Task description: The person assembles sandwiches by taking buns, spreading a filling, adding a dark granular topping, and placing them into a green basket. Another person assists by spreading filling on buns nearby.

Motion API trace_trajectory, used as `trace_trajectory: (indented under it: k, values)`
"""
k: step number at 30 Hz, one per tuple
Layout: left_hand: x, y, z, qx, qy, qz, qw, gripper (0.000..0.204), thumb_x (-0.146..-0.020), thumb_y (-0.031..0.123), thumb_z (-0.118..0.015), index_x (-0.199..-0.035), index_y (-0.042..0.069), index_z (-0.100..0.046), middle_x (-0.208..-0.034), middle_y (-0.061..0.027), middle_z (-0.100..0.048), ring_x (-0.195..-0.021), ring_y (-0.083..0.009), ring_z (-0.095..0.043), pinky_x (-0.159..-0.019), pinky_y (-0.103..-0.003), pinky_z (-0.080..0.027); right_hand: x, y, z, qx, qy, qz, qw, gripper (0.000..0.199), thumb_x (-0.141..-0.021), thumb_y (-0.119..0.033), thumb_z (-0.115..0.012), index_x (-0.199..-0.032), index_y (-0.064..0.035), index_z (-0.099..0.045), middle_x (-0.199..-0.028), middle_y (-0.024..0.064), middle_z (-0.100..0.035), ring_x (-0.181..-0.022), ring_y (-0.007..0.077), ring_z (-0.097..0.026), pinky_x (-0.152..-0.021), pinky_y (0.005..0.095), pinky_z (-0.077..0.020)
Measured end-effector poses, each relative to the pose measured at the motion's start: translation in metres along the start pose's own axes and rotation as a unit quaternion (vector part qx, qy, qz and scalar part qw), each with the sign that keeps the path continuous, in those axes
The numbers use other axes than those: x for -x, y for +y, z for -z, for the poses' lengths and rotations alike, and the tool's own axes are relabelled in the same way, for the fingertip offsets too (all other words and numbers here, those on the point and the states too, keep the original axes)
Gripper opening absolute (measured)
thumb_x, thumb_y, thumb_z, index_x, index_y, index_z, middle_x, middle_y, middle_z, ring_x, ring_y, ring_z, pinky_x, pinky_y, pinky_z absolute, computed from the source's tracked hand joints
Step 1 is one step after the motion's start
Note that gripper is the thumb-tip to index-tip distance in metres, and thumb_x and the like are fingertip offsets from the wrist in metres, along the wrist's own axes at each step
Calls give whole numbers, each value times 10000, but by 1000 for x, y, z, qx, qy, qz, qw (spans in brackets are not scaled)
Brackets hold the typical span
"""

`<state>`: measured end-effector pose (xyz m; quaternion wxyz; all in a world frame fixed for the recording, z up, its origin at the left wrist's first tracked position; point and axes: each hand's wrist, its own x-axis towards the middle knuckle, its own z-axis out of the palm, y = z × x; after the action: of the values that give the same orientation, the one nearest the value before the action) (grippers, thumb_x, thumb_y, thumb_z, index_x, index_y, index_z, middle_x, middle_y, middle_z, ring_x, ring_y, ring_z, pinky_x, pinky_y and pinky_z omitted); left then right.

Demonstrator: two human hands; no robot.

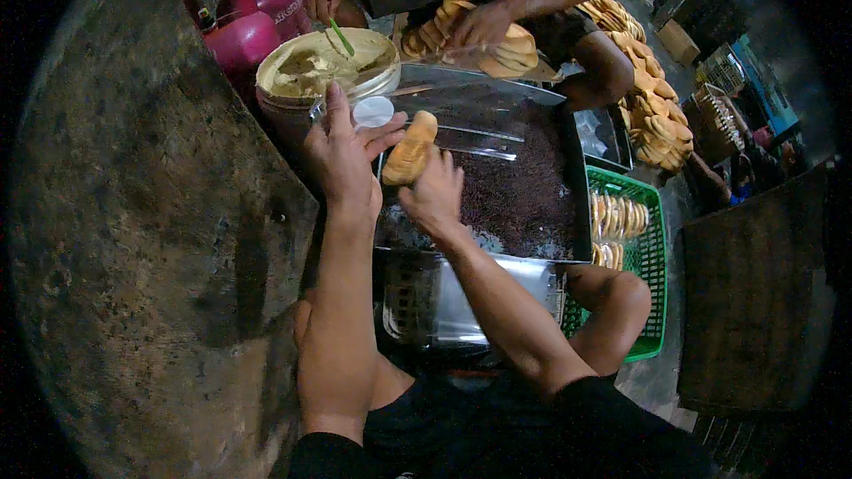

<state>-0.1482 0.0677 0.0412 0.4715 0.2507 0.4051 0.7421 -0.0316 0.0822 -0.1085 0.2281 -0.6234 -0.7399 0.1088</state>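
I am holding my left hand (342,160) up over the near left corner of a metal tray (581,204), thumb pointing upward and fingers stretching to the right, spread apart from it. Clear plastic with a round white patch (374,112) is showing at those fingers; whether I am pinching it, I cannot tell. My right hand (435,195) is reaching in from the other side, blurring, fingers partly spread. A browned bread roll (410,151) is standing tilted between my two hands, above the tray's left part, lying against the right one; how firmly I am gripping it, I cannot tell.

Dark crumbly bits (524,191) are covering most of the tray floor, thinning to bare, shiny metal along the near edge. Clear plastic sheets (461,297) are lying just below that edge, catching the light. Beyond my left hand, a tub (266,89) is holding pale spread, with a green-handled utensil (341,37) standing in it, and pink gas cylinders (238,31) are standing behind. Across from me a co-worker is resting a hand (481,27) on more rolls. To my right, a green basket (652,302) is holding wrapped rolls, and a long heap of bread (657,111) is stretching away beyond it. A worn, stained brown board (160,213) is filling my left side.
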Motion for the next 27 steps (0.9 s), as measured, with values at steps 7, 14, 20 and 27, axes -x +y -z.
trace_trajectory:
  k: [7, 14, 20, 27]
  values:
    - [-8, 9, 16, 1, 4, -6, 1000, 552, -965, 476, -559, -1154, -42, -523, -965, -162, -673, -711, -288, -720, -538, -306, -593, -21, 22, -65, 122, 59, 26, 990, 742, -789, -327, -692, -1429, -81, -407, -1499, 162, -399, -1440, 401, -262, -1176, 603, -104]
    - [-9, -3, 20, -38, 44, -53, 997, 651, -958, 529, -545, -1249, -50, -490, -1126, -167, -615, -902, -285, -700, -615, -351, -601, 0, 84, 61, -142, 60, -96, 983, 383, -814, -351, -634, -1100, -107, -702, -968, 148, -719, -1011, 353, -635, -1095, 604, -267]
    - [-12, -37, 27, -99, 14, -82, 992, 604, -994, 537, -470, -1339, 42, -491, -1284, -111, -562, -1155, -225, -574, -914, -411, -514, 72, 157, 143, -27, 131, -7, 991, 311, -801, -235, -651, -1082, -120, -716, -998, 129, -714, -1040, 308, -630, -1029, 497, -355]
    - [20, -88, 18, -197, -42, 22, 979, 498, -1033, 485, -422, -1209, 50, -589, -1160, -46, -622, -1044, -173, -602, -875, -347, -497, 98, 212, 162, -410, 46, -144, 900, 326, -839, -200, -604, -1101, -34, -707, -925, 93, -718, -876, 197, -666, -826, 337, -523]
